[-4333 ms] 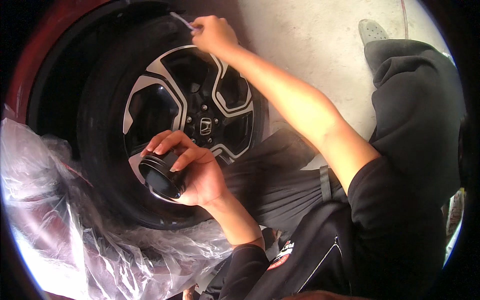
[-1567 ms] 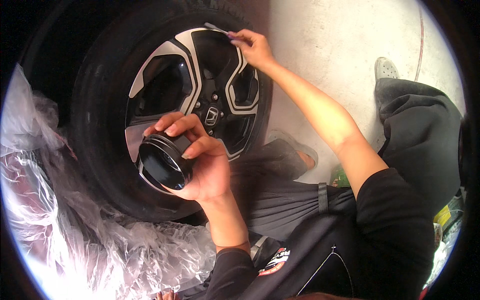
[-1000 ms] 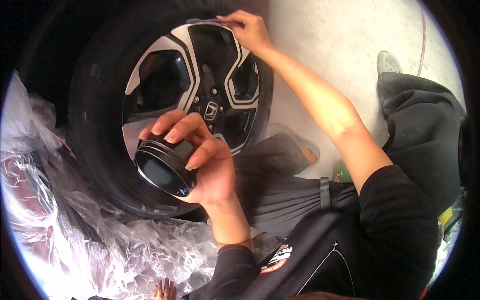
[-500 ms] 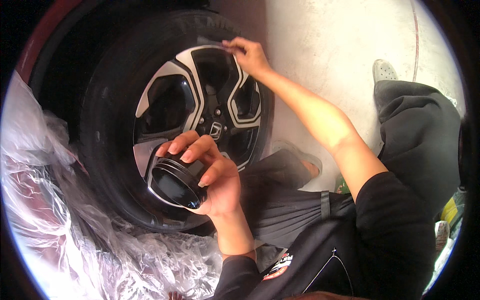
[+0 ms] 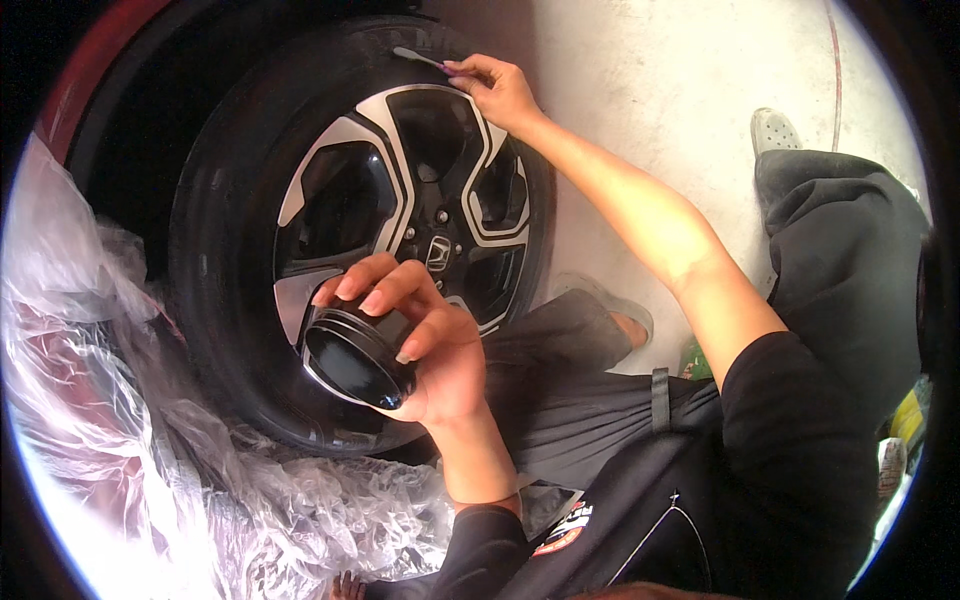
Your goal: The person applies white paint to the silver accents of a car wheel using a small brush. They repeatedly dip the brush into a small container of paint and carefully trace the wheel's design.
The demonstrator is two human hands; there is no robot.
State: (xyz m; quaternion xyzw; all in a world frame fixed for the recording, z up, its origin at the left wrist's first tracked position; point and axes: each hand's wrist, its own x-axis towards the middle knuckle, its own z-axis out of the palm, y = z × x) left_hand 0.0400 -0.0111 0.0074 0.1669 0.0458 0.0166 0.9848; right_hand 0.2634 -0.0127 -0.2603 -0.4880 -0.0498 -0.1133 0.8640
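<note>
My left hand (image 5: 440,355) is wrapped round a round black jar (image 5: 357,362), held tilted in front of the lower part of the wheel. Its glossy dark face is toward me; whether that is a lid or the contents, I cannot tell. In my right hand (image 5: 500,95) is a small toothbrush-like brush (image 5: 422,58) with a purple handle, pinched near its end. The pale brush head lies over the upper sidewall of a black tyre (image 5: 215,260). Inside the tyre sits a black and silver wheel rim (image 5: 398,190), its lower part hidden by the jar and hand.
Crumpled clear plastic sheeting (image 5: 110,400) hangs and lies along the left and below the tyre. Dark red bodywork (image 5: 110,65) curves above the dark wheel arch. My legs in dark trousers (image 5: 840,250) and grey clogs (image 5: 775,130) rest on the pale floor (image 5: 650,90).
My right hand has moved slightly up, and the brush, blurred before, now shows clearly on the upper sidewall. The left hand keeps its hold on the jar. The whole view has shifted a little.
</note>
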